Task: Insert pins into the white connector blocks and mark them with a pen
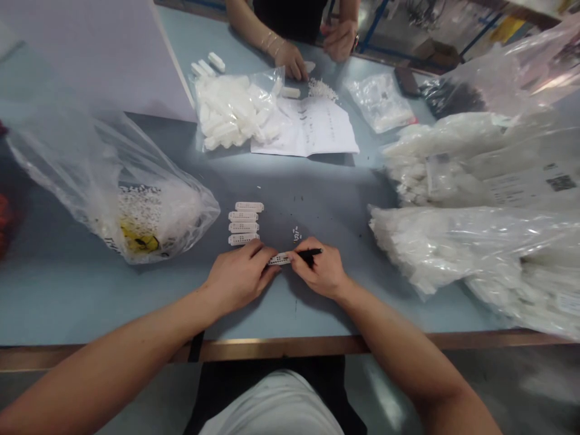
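Note:
My left hand point(242, 273) pinches the left end of a small white plastic strip with rows of dark slots point(280, 259). At the strip's right end, my right hand point(319, 266) is closed around a black pen-like tool point(312, 253); its tip is hidden by my fingers. Several similar white slotted strips point(243, 228) lie stacked in a column just beyond my left hand, the nearest one touching or almost touching my fingers. A few tiny white pieces point(296, 234) are scattered on the table just beyond my right hand.
On the left stands a clear bag of small white pieces point(140, 205). Large plastic bags of white parts point(453, 241) crowd the right. Across the table, a co-worker's hand point(292, 60) is near a pile of white bits point(322, 90), a paper sheet point(312, 130) and a bag of white blocks point(235, 112).

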Tool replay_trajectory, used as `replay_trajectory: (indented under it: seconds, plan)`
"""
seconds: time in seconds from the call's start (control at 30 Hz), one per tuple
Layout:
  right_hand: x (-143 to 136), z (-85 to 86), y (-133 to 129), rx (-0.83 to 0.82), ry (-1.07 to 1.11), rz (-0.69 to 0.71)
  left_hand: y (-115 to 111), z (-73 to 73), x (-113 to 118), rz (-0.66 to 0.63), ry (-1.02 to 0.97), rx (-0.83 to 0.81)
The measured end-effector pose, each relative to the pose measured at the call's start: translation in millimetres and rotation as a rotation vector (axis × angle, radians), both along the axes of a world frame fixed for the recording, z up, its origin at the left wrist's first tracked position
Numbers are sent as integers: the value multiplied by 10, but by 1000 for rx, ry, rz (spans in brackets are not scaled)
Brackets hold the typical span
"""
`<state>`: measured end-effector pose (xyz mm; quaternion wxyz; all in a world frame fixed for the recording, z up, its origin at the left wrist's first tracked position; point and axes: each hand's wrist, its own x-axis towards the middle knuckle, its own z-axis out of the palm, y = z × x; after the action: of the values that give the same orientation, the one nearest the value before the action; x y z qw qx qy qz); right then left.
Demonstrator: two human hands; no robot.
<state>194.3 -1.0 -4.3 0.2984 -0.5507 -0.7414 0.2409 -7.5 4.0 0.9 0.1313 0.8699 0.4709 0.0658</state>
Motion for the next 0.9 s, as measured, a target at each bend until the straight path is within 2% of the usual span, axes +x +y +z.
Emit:
replay_trajectory:
  seconds: [0.1, 0.2, 0.5, 0.9]
  plan:
    - [19, 3, -6, 13, 38, -97, -4, -4, 6, 6, -2, 12]
    - [25, 13, -3, 24, 42, -126, -6, -4, 8, 1, -9, 18]
    - [11, 29, 4, 1, 36, -96, -2, 5, 1, 1, -3, -11]
    - [8, -16, -18, 58, -50, 45, -6, 4, 1, 4, 2, -12]
